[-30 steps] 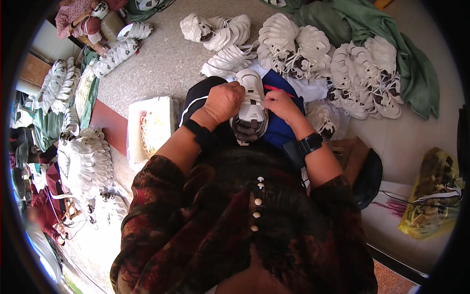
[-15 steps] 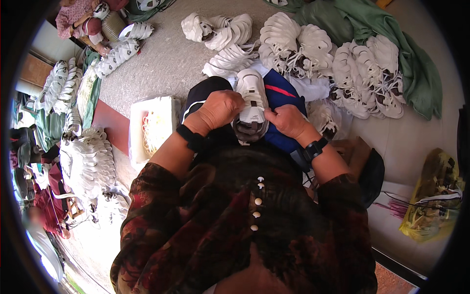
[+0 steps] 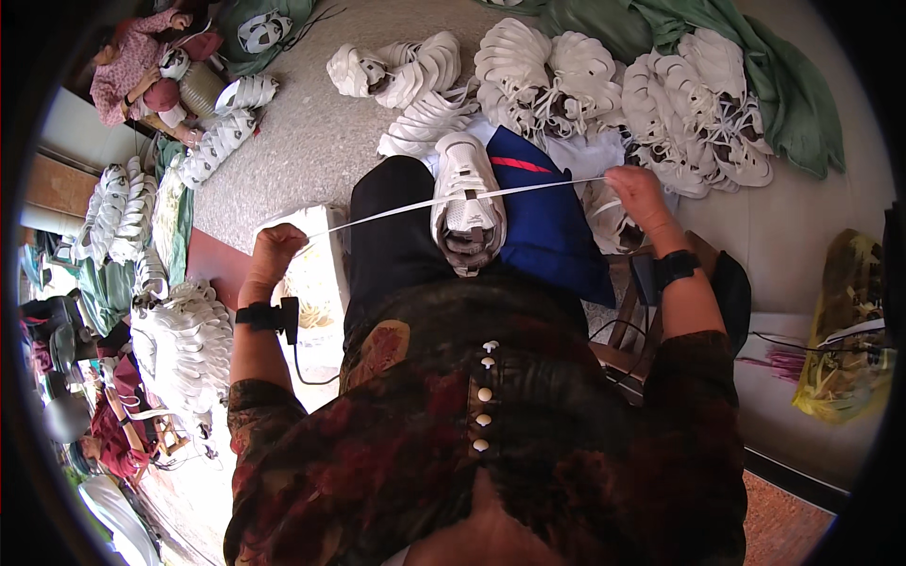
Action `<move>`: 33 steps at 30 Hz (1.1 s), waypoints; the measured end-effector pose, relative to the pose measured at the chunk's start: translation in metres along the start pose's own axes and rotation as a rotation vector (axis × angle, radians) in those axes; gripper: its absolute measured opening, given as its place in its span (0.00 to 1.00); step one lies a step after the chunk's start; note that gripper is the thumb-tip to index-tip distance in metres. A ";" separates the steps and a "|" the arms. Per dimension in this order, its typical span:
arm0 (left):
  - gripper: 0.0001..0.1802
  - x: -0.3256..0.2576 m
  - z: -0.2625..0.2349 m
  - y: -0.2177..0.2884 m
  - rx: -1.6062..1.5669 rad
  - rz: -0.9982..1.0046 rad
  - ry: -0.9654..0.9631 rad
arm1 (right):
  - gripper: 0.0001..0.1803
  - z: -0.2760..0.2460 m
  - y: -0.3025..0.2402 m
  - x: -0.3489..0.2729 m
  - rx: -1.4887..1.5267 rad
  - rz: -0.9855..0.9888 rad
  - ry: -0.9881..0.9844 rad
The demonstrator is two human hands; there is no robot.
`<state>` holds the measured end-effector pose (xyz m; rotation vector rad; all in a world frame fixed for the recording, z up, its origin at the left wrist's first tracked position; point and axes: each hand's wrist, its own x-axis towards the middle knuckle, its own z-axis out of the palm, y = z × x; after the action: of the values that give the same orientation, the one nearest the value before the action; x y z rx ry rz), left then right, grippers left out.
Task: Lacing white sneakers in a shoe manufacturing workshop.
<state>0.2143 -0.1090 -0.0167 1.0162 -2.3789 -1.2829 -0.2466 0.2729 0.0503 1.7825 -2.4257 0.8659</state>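
Observation:
A white sneaker (image 3: 460, 160) rests between my thighs, toe pointing away from me, with its opening nearest my body. Across its upper runs a white shoelace (image 3: 552, 185), drawn taut out to both sides and threaded at the front of the opening. My left hand (image 3: 276, 249) is closed on one end, out beside the white tray. At the other end, my right hand (image 3: 638, 195) pinches the lace, raised over the right side. A dark blue cloth (image 3: 543, 222) with a red stripe lies under the sneaker's right side.
Bundles of white shoe uppers (image 3: 557, 80) lie ahead, beside a green cloth (image 3: 788, 104). A white tray (image 3: 332, 274) holding pale laces stands left. More stacked uppers (image 3: 179, 340) are farther left. A co-worker (image 3: 142, 66) sits far left; a yellow bag (image 3: 840, 368) lies right.
Both hands have moved from beside the sneaker outward, left and right, stretching the shoelace straight between them. The sneaker stays between my thighs.

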 end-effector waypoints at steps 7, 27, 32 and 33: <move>0.04 -0.049 -0.059 -0.068 -0.040 -0.325 0.078 | 0.06 -0.094 0.105 -0.070 -0.014 0.357 0.038; 0.04 0.045 0.128 0.151 -0.510 -0.076 -0.473 | 0.11 0.131 -0.060 0.031 0.802 0.247 -0.116; 0.03 0.060 0.153 0.138 -0.455 -0.046 -0.328 | 0.12 0.142 -0.084 0.036 0.753 0.376 0.038; 0.04 0.059 0.154 0.139 -0.466 -0.028 -0.298 | 0.11 0.140 -0.083 0.037 0.610 0.385 -0.015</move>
<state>0.0283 -0.0010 0.0001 0.7583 -2.0941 -1.9938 -0.1426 0.1634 -0.0214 1.4361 -2.7613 1.7925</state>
